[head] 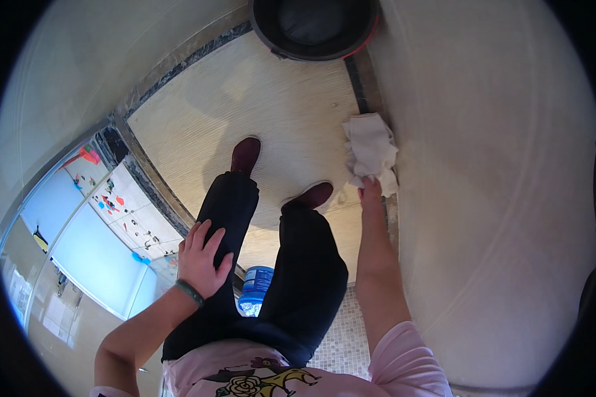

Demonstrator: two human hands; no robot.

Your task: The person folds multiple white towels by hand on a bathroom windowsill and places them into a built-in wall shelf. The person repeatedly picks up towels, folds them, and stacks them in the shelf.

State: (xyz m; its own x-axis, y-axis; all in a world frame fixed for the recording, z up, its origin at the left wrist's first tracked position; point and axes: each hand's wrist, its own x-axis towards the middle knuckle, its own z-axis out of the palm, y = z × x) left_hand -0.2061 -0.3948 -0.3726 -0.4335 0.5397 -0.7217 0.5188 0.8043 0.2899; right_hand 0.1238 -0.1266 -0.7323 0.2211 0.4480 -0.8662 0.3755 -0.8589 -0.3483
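My right hand (369, 188) grips the lower end of a crumpled white cloth (371, 141), which lies at the foot of the wall on the right. Part of the fingers is hidden in its folds. The cloth covers a stretch of the dark border strip and the edge of the ribbed beige floor (278, 99). My left hand (203, 260), with a dark bangle (190, 293) at its wrist, rests on my left thigh in black trousers. It holds nothing, and its fingers are spread.
A black tub with a red outer side (313, 25) stands at the top by the wall. Behind my legs is a blue plastic container (255, 285). A glass panel (79, 208) is on the left, with a white bathtub (99, 248) and a red brush (90, 155) beyond it.
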